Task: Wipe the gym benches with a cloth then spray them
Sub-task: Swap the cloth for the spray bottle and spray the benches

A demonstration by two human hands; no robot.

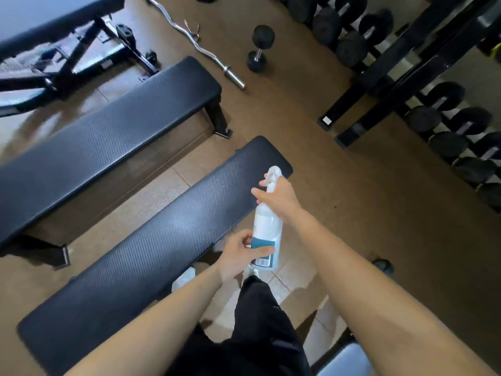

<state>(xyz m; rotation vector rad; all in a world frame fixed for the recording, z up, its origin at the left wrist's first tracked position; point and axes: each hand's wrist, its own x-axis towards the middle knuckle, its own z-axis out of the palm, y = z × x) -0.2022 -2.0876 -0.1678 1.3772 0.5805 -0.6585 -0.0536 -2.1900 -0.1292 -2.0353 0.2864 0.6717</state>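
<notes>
Head view looks down past a leg in black cloth (pixel 260 321) to two bare forearms reaching forward. The left hand (pixel 238 255) curls thumb and fingers round the lower, labelled part of the spray bottle (pixel 267 226), apparently to steady it. The right hand (pixel 280 198) closes round the neck just under the white trigger head, one finger stretched toward the trigger (a two-handed hold that looks like readying or adjusting the sprayer, though I cannot tell which). The bottle stands roughly upright over the right-hand edge of the near bench (pixel 151 240), its nozzle turned toward the pad.

No cloth shows in either hand, so I judge wiping is done here and spraying is the step in hand. A pale shape (pixel 184 279) low beside the bench may be a shoe or a cloth; it is too blurred to say.

Beyond a strip of floor lies the second bench (pixel 108 137), parallel and apart. Farther off are a curl bar (pixel 189 36) and a loose dumbbell (pixel 260 48) on the floor, with the dumbbell rack (pixel 406 63) to the right.
</notes>
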